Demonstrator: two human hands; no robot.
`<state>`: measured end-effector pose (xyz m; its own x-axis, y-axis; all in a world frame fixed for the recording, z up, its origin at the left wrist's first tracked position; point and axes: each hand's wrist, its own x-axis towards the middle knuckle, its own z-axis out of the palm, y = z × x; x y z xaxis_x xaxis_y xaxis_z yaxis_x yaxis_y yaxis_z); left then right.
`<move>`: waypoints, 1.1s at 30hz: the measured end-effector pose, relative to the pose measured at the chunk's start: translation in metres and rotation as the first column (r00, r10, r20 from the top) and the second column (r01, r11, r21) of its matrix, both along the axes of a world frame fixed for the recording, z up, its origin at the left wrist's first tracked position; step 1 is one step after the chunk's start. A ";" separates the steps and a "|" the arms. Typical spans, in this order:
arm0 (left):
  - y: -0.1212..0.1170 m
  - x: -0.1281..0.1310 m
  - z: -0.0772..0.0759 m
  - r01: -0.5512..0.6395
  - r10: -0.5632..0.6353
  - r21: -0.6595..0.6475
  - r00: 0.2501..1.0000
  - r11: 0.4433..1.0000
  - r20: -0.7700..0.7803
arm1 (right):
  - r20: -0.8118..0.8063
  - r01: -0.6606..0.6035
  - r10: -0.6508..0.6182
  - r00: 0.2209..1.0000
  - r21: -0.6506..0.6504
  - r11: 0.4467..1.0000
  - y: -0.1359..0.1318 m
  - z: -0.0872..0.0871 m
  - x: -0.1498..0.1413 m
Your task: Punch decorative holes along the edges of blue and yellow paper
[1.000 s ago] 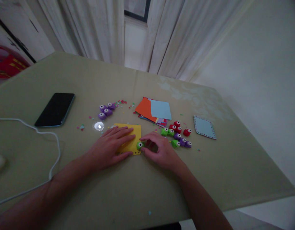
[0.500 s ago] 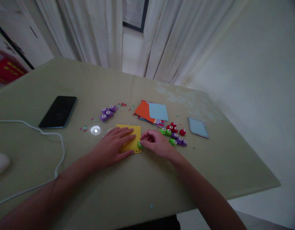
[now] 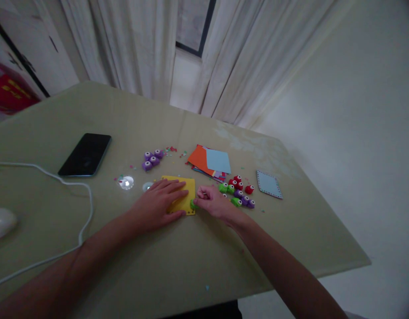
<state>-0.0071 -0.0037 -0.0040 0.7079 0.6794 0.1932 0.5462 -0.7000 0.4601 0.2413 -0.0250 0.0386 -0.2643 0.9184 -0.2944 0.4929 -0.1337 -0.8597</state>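
Observation:
My left hand point(image 3: 161, 201) lies flat with fingers spread on a yellow square of paper point(image 3: 190, 187), pressing it to the table. Small dark holes run along the paper's lower edge. At its right edge, near the lower corner, sits a small green paper punch point(image 3: 192, 204). The fingers of my right hand point(image 3: 211, 201) are closed on this punch and hide part of it. Just beyond that hand are several more punches with eye-like tops: green point(image 3: 236, 202), red point(image 3: 249, 189) and purple point(image 3: 251, 204).
Coloured paper sheets point(image 3: 218, 161) are stacked behind the hands. A light blue square with punched edges point(image 3: 270, 184) lies to the right. Purple punches point(image 3: 147, 165) and paper bits stand at back left. Farther left are a black phone point(image 3: 86, 155), white cable point(image 3: 88, 208) and mouse point(image 3: 2, 223).
The camera view has shifted slightly. My left hand stays flat on the yellow paper, and my right hand keeps its hold on the green punch at the right edge.

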 end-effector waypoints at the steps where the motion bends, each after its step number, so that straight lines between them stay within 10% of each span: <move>1: 0.000 0.000 0.000 0.001 -0.001 0.004 1.000 1.000 -0.002 | -0.001 -0.007 0.007 1.000 -0.016 1.000 0.000 0.001 -0.001; 25: 0.002 -0.001 -0.005 -0.021 0.022 -0.009 0.999 1.000 0.038 | -0.003 0.006 -0.006 1.000 -0.126 0.992 0.001 0.005 0.002; 33: 0.002 -0.002 -0.004 -0.030 0.030 -0.006 1.000 1.000 0.000 | 0.250 -0.001 -0.052 0.967 0.206 0.979 -0.017 0.013 0.001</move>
